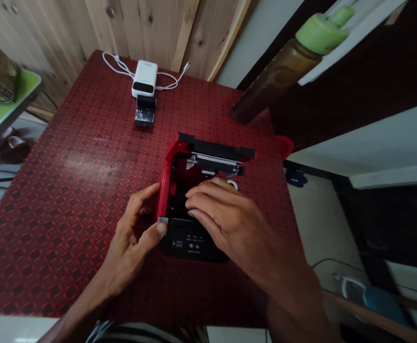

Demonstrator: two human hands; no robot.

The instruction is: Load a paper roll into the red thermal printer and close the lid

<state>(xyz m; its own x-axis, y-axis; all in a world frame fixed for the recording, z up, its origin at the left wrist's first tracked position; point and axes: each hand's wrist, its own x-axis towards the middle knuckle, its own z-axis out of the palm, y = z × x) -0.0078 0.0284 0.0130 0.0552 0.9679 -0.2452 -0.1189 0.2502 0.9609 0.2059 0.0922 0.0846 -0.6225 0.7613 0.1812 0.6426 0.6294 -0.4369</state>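
A red and black printer (197, 240) stands on the table with its lid (218, 148) raised and its inner bay exposed. My left hand (133, 238) steadies its left side, thumb on the front corner and fingers along the red wall. Over the bay reaches my right hand (226, 214), its fingers bent and pressed together inside; whatever they pinch is hidden. Part of a white ring (232, 184) shows just beyond my right knuckles. Behind the printer lies a small black roll (145, 110) with a shiny, marked strip.
On the red patterned table (76, 190), a white power bank (145, 78) lies at the back with white cables (174, 83). A tall brown bottle (276, 76) with a green cap stands at the back right. A green table (1, 114) is at far left, beside the wooden wall.
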